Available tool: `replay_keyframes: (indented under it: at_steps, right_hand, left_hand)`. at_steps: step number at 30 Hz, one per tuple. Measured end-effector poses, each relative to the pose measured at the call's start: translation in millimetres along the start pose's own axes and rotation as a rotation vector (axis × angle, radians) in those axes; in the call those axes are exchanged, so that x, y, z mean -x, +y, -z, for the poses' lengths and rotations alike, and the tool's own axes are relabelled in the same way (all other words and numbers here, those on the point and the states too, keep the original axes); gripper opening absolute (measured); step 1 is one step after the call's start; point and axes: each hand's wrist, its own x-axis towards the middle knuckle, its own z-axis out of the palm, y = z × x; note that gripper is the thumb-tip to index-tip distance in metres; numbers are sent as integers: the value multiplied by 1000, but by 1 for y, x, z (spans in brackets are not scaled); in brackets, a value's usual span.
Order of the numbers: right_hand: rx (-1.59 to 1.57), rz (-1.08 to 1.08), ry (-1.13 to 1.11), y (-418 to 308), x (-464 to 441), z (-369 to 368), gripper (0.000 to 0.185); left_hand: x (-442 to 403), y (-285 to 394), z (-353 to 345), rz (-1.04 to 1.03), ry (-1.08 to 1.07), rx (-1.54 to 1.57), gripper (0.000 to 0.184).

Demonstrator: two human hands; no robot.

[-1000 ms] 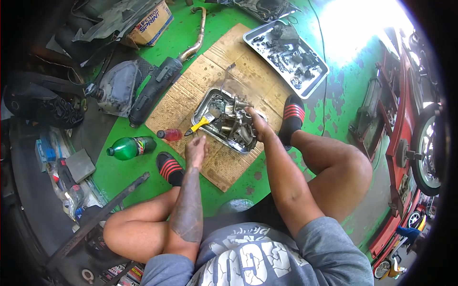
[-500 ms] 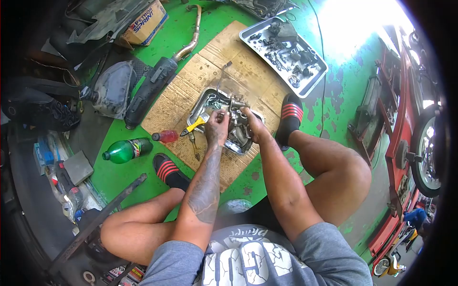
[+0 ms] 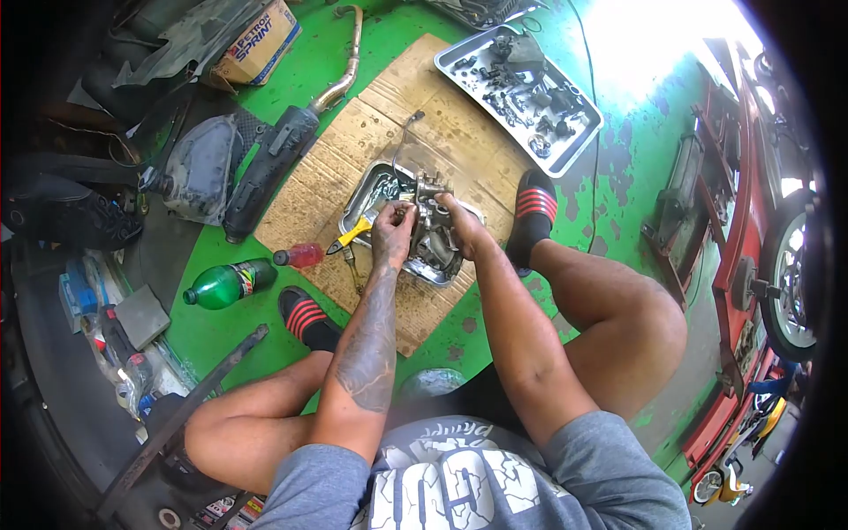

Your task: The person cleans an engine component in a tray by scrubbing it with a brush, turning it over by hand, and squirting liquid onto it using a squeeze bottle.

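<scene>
Nearby, yellow-handled brush (image 3: 352, 235) between left hand (image 3: 393, 235) and red bottle (image 3: 301, 256).

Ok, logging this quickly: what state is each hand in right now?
Left hand: fingers curled closed at the metal part; anything pinched can't be made out.
Right hand: closed on the metal part.

In mid-frame, the pan (image 3: 427, 277) sits on the cardboard (image 3: 353, 146), metal parts (image 3: 435, 247) in it. The brush (image 3: 352, 235) is at its left rim, the small bottle (image 3: 303, 256) farther left, the big bottle (image 3: 228, 283) beyond on the floor (image 3: 574, 212). Upper right: the tray (image 3: 566, 162); upper left: the box (image 3: 258, 46).
</scene>
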Motion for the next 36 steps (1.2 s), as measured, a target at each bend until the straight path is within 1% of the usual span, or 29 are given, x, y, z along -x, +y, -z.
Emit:
replay_keyframes:
  at_steps: [1, 4, 5, 8, 9, 12, 13, 16, 17, 20, 21, 24, 25, 26, 27, 28, 29, 32, 33, 36]
  right_hand:
    - [-4, 17, -40, -8, 17, -4, 45]
    - [8, 5, -19, -4, 2, -6, 46]
    - [45, 7, 15, -4, -1, -9, 48]
    - [166, -15, 83, -15, 14, -12, 51]
    - [87, -12, -4, -12, 9, -8, 55]
    - [103, 6, -29, -13, 8, 0, 56]
    - [104, -16, -20, -14, 11, 0, 56]
    - [129, 63, 55, -1, -13, 3, 57]
    - [134, 7, 39, -2, -13, 4, 58]
    - [103, -13, -26, 0, -28, 1, 66]
    - [112, -7, -13, 3, -32, 4, 65]
    - [127, -4, -5, -11, -8, -4, 62]
    - [124, -11, -24, -16, 4, -7, 61]
    - [123, -21, -41, -16, 11, -7, 60]
    - [157, 48, -10, -17, 19, -10, 61]
    - [158, 47, 2, -17, 15, -7, 61]
    - [158, 46, 14, -16, 11, -5, 60]
    - [193, 59, 24, -14, 7, -6, 59]
    - [211, 68, 25, -15, 5, -7, 59]
    - [162, 50, 37, -4, -19, -5, 58]
  left_hand:
    - [0, 4, -1, 29, 16, 49, 15]
    - [-10, 1, -4, -46, 97, -75, 20]
    - [-10, 3, -5, -22, 144, -131, 26]
    - [-7, 16, 5, 33, 68, -155, 27]
    - [-3, 21, 6, 104, 2, 16, 23]
    - [3, 21, 8, 65, -87, -25, 21]
    - [3, 22, 3, 27, -28, -78, 20]
    - [-11, 10, -6, 22, 78, -69, 19]
    - [-16, 3, -8, 31, 119, -102, 22]
    - [-27, 1, 0, 10, 118, -253, 23]
    - [-26, 1, 6, 126, 56, -200, 23]
    - [-2, 38, 14, 187, -46, 99, 21]
    - [1, 42, 14, 201, -52, 49, 18]
    - [5, 41, 13, 217, -42, 81, 17]
    - [5, 42, 10, 228, -31, 117, 16]
    - [3, 44, 6, 235, -22, 155, 15]
    - [1, 45, 5, 229, -15, 126, 16]
    - [-13, 35, 3, 247, 53, -106, 20]
    - [-18, 26, 3, 185, 96, -191, 26]
    - [-18, 29, 7, 221, 64, -23, 27]
